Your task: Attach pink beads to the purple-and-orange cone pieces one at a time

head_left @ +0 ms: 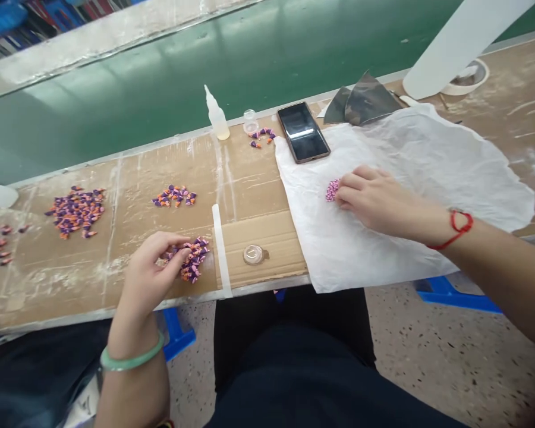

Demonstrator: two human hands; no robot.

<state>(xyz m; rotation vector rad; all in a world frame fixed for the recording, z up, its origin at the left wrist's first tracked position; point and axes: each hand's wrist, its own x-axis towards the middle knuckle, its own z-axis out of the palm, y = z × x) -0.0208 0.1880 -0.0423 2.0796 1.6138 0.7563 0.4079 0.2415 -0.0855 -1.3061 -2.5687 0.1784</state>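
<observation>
My left hand [154,264] is over a small heap of purple, orange and pink pieces [196,258] near the table's front edge. Its thumb and forefinger curl close together at the heap, and what lies between them is hard to make out. On the white sheet [365,249], my right hand [368,193] has its fingers bunched against a little pile of tiny pink pieces [332,190]. Its fingertips are partly hidden, so anything they pinch cannot be seen. Between the hands, a small round clear disc [253,255] lies on a cardboard patch [276,232].
More purple and orange pieces lie in a large heap [78,211], a smaller heap [175,196] and a short curved row [267,134]. Along the back stand a squeeze bottle [217,116], a clear little cup [250,120], a phone [303,132] and a tape roll [470,77].
</observation>
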